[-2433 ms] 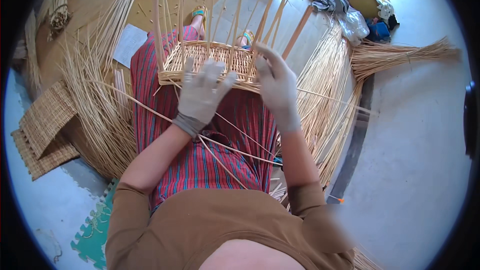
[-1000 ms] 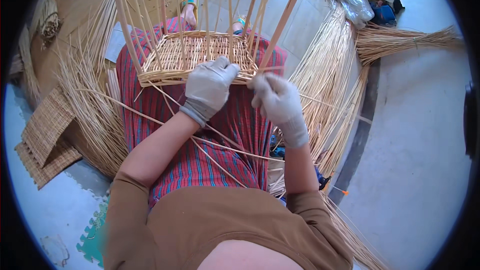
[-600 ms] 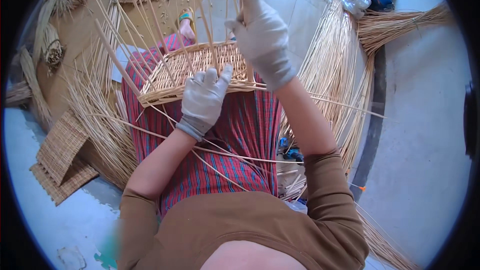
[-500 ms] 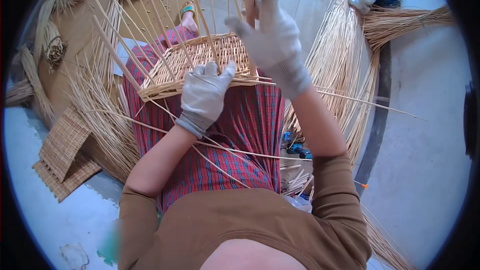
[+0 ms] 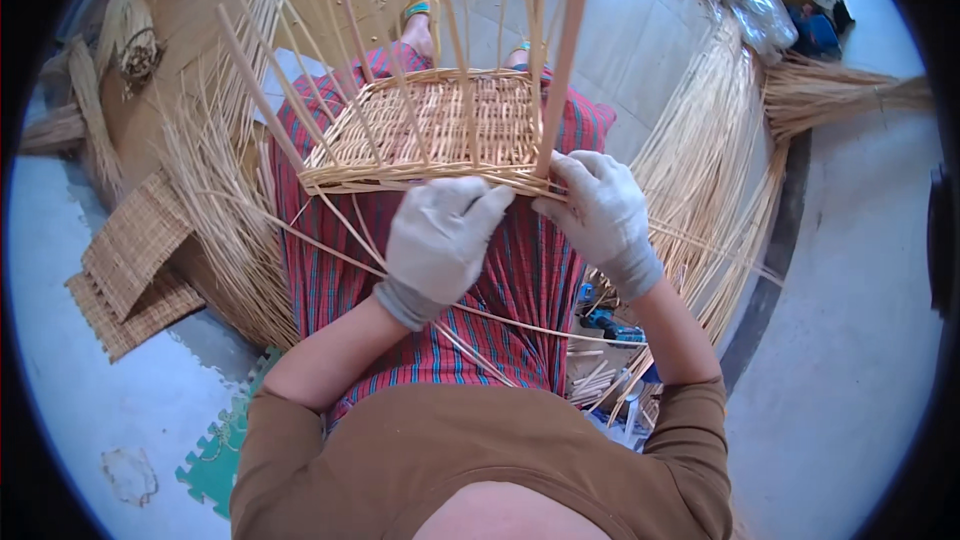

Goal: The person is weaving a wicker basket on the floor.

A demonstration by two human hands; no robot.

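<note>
A partly woven wicker basket (image 5: 450, 130) rests on my lap, its pale stakes standing up around a flat woven base. My left hand (image 5: 440, 245), in a whitish glove, is closed at the basket's near rim, thumb and fingers pressed on the woven strands. At the near right corner my gloved right hand (image 5: 603, 215) pinches a thin wicker strand beside a thick upright stake (image 5: 566, 60). That strand runs on to the right past the hand. Loose strand ends (image 5: 350, 225) hang from the near rim over my lap. Fingertips of both hands are partly hidden.
Long bundles of wicker (image 5: 700, 130) lie on the floor at right, and more loose wicker (image 5: 225, 190) at left. Two woven mats (image 5: 135, 250) overlap at far left. A blue power tool (image 5: 612, 325) and cut sticks lie by my right forearm. A green foam mat (image 5: 215, 460) is lower left.
My right hand has come down from the tall stake to the near right corner of the rim. My left hand has slid right along the rim. The basket appears shifted slightly right.
</note>
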